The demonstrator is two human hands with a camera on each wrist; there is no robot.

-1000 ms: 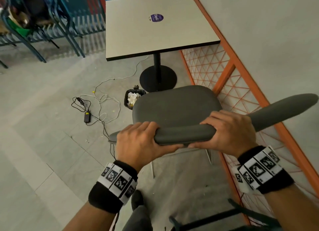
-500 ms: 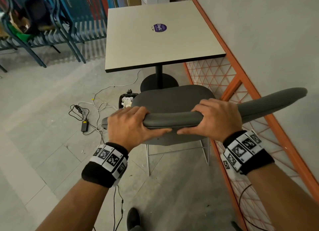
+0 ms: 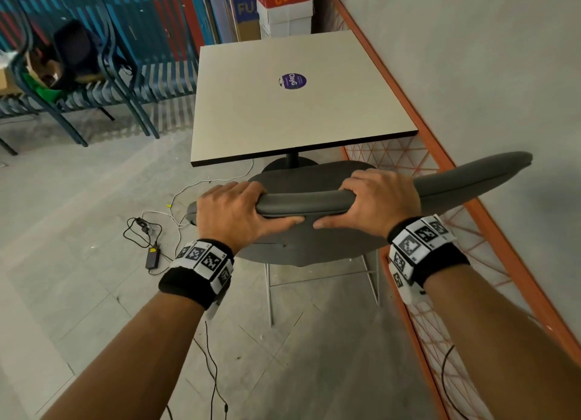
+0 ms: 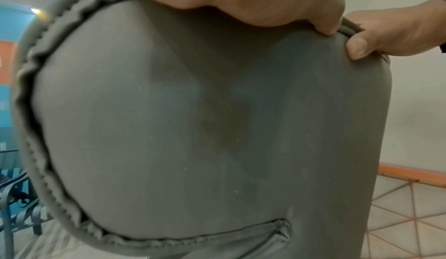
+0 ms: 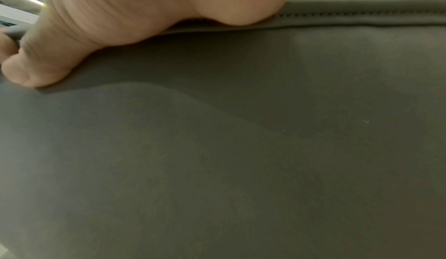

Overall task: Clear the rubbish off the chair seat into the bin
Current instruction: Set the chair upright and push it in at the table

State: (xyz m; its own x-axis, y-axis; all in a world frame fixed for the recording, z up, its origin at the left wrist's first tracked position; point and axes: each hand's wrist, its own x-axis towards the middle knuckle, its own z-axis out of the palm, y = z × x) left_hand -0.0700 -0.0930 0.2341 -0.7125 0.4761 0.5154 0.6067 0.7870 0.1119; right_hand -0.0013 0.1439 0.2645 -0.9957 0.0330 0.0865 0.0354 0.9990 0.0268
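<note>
A grey padded chair (image 3: pixel 314 181) stands in front of me, its seat partly under the table. My left hand (image 3: pixel 239 214) grips the top rim of the chair's backrest (image 3: pixel 305 201) on the left, fingers over the far side and thumb on the near face. Beside it, my right hand (image 3: pixel 374 199) grips the same rim. The left wrist view is filled by the back of the backrest (image 4: pixel 217 129) with both thumbs at its top edge. In the right wrist view, the right thumb (image 5: pixel 48 57) presses the grey fabric (image 5: pixel 241 148). No bin and no rubbish are in view.
A cream square table (image 3: pixel 289 105) on a black pedestal stands just beyond the chair. An orange mesh frame (image 3: pixel 471 215) runs along the wall on the right. Cables and a power adapter (image 3: pixel 152 256) lie on the floor at left. Blue metal chairs (image 3: pixel 94 74) stand at the far left.
The chair has moved forward toward the table with both hands on its backrest. The black bin with white rubbish, seen left of the seat before, is now hidden.
</note>
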